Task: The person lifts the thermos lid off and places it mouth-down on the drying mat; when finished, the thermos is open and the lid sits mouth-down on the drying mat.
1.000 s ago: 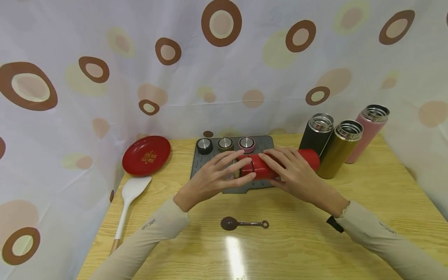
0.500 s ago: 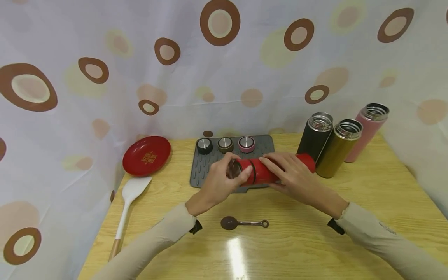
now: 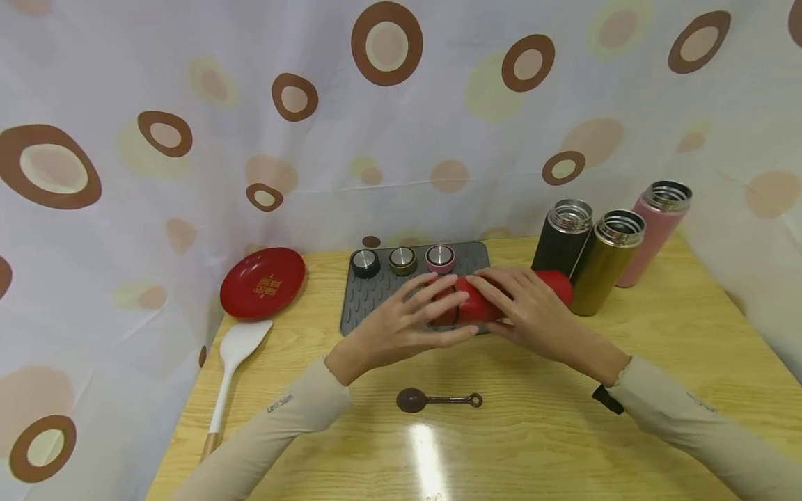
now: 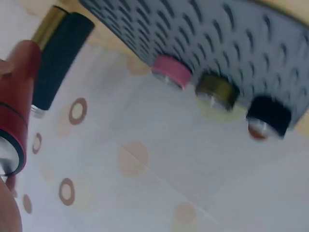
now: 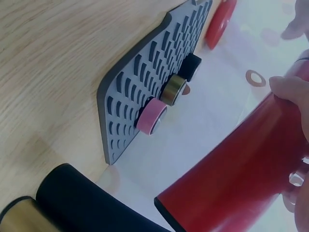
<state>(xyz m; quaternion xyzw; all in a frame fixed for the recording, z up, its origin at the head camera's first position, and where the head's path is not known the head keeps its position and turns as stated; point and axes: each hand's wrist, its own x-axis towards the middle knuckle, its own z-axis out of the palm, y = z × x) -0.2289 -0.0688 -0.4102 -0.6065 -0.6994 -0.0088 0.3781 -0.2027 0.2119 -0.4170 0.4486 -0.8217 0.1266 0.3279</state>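
Note:
A red thermos (image 3: 556, 287) is tilted nearly level over the grey drying mat. My right hand (image 3: 532, 313) grips its body, fingers over the top and thumb below. At the left end is the red lid (image 4: 10, 123), with a silver top and a dark ring where it meets the body. My left hand (image 3: 397, 323) is at this lid, fingers extended and spread alongside it. Part of the lid is hidden behind those fingers in the head view. In the right wrist view, the thermos base (image 5: 169, 215) points towards the black bottle.
The grey mat (image 3: 363, 303) bears black (image 3: 365, 263), gold (image 3: 402, 260) and pink (image 3: 441, 258) lids. Lidless black (image 3: 557, 243), gold (image 3: 601, 271) and pink (image 3: 654, 229) thermoses stand right. A red plate (image 3: 263, 278), white spatula (image 3: 241, 342) and brown spoon (image 3: 411, 400) are also there.
Half a second ago my left hand was curled round the lid. Now its fingers have straightened and reach forward past it, as one second ago. My right hand keeps its grip.

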